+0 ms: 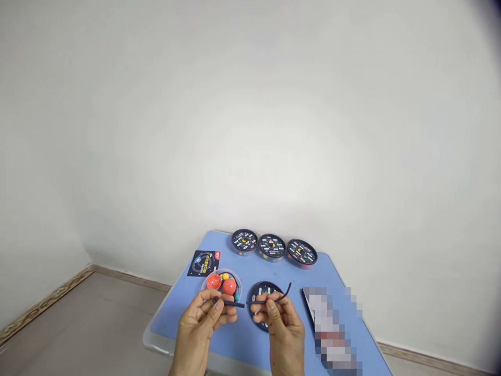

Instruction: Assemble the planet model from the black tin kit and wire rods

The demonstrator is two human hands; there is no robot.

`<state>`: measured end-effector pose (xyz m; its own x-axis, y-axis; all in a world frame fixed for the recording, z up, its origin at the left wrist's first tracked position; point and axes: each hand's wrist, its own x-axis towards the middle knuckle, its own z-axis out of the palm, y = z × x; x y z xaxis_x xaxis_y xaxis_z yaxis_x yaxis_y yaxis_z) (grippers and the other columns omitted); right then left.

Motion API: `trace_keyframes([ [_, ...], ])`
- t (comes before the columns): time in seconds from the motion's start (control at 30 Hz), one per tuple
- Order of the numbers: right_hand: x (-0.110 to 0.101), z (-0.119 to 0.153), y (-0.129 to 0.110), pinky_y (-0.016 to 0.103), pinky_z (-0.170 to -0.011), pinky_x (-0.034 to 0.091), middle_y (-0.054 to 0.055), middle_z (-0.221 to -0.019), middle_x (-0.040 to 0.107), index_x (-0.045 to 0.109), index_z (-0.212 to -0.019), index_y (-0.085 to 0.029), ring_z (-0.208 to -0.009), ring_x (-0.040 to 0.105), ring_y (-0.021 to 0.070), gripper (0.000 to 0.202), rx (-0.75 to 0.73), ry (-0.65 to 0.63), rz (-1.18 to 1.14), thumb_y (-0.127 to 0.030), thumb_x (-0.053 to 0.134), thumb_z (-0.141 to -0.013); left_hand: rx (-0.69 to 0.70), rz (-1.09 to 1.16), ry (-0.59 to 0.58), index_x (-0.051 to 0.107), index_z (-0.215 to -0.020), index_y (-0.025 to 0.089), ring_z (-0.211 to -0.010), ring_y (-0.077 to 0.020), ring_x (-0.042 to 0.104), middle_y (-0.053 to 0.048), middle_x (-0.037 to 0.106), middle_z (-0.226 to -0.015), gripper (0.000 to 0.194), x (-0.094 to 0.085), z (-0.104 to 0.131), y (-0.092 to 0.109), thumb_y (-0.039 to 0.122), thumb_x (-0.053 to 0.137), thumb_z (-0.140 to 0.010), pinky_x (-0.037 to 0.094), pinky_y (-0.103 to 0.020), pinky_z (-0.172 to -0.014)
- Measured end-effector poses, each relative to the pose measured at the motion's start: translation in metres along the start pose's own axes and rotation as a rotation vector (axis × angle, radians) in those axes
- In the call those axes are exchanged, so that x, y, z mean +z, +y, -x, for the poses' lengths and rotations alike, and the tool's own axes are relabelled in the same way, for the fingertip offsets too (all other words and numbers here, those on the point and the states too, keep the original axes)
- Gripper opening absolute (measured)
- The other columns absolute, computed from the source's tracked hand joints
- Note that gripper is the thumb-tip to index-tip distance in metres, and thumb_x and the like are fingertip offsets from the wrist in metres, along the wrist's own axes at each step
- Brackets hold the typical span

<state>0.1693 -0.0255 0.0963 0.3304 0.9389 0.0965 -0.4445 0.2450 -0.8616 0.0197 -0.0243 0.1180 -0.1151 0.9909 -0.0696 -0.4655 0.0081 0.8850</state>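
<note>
Between thumb and fingers, my left hand (207, 318) holds a short dark rod (235, 304) that points right. A thin, curved dark piece (285, 294) is pinched in my right hand (279, 324), its far end bending upward. The facing ends of the two pieces are close together; whether they touch is unclear. Behind my left hand, a clear round container (239, 282) holds a red ball (229, 286), a red half shell (213, 282), a yellow ball (226, 277) and a small teal ball. My right hand partly covers a dark printed round lid (258, 317).
Three round tins (245, 241), (272, 246), (302, 253) with dark printed tops stand along the back of the blue table (176, 313). A printed card (203, 263) lies at the left. A pixelated object (331, 329) lies at the right. A wall rises behind.
</note>
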Motion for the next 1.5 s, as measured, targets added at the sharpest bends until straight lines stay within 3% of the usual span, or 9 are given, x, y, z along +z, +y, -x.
trace_keyframes([
  [0.2, -0.003, 0.005, -0.008, 0.029, -0.057, 0.057, 0.004, -0.08, 0.074, 0.067, -0.082, -0.019, -0.066, 0.07, 0.019, 0.03, -0.006, 0.058, -0.012, -0.044, 0.079, -0.071, 0.018, 0.039, 0.002, 0.067, -0.102, 0.014, -0.075, -0.0226, 0.072, -0.008, 0.075, -0.084, 0.044, 0.004, 0.006, 0.001, 0.041, 0.082, -0.07, 0.06, -0.037, -0.077],
  [0.43, -0.029, 0.008, -0.024, 0.027, -0.055, 0.057, 0.004, -0.077, 0.074, 0.068, -0.08, -0.016, -0.062, 0.069, 0.0178, 0.032, -0.1, 0.241, -0.014, -0.04, 0.083, -0.065, 0.028, 0.021, 0.058, 0.072, -0.09, 0.013, -0.069, -0.0196, 0.07, -0.007, 0.074, -0.075, 0.038, 0.002, 0.015, -0.006, 0.044, 0.081, -0.07, 0.059, -0.034, -0.073],
  [0.57, -0.037, 0.017, -0.023, 0.029, -0.055, 0.058, 0.006, -0.079, 0.075, 0.068, -0.083, -0.015, -0.063, 0.069, 0.0186, 0.031, -0.088, 0.214, 0.06, -0.04, 0.081, -0.07, -0.009, 0.029, 0.032, 0.072, -0.089, 0.014, -0.063, -0.0183, 0.068, -0.004, 0.073, -0.071, 0.037, 0.01, 0.022, -0.014, 0.044, 0.081, -0.069, 0.058, -0.032, -0.068],
  [0.73, -0.032, 0.027, -0.024, 0.03, -0.057, 0.057, 0.008, -0.082, 0.075, 0.069, -0.085, -0.015, -0.064, 0.07, 0.0196, 0.027, -0.146, 0.21, 0.114, -0.039, 0.077, -0.075, -0.07, 0.07, -0.018, 0.071, -0.086, 0.015, -0.063, -0.0187, 0.068, -0.004, 0.072, -0.072, 0.036, 0.019, 0.026, -0.018, 0.044, 0.082, -0.068, 0.058, -0.032, -0.065],
  [1.03, -0.027, 0.027, -0.024, 0.03, -0.058, 0.058, 0.007, -0.08, 0.074, 0.068, -0.083, -0.016, -0.061, 0.068, 0.0175, 0.025, -0.153, 0.118, 0.17, -0.04, 0.071, -0.08, -0.074, 0.025, -0.043, 0.07, -0.083, 0.015, -0.063, -0.0179, 0.066, -0.004, 0.07, -0.071, 0.034, 0.018, 0.027, -0.017, 0.045, 0.08, -0.07, 0.057, -0.031, -0.066],
  [1.5, -0.023, 0.029, -0.027, 0.033, -0.058, 0.059, 0.007, -0.082, 0.074, 0.068, -0.083, -0.016, -0.061, 0.069, 0.0192, 0.026, -0.114, 0.105, 0.135, -0.041, 0.072, -0.08, -0.035, -0.065, -0.026, 0.07, -0.086, 0.016, -0.063, -0.0195, 0.069, -0.004, 0.072, -0.071, 0.033, 0.018, 0.027, -0.022, 0.045, 0.077, -0.072, 0.058, -0.032, -0.067],
])
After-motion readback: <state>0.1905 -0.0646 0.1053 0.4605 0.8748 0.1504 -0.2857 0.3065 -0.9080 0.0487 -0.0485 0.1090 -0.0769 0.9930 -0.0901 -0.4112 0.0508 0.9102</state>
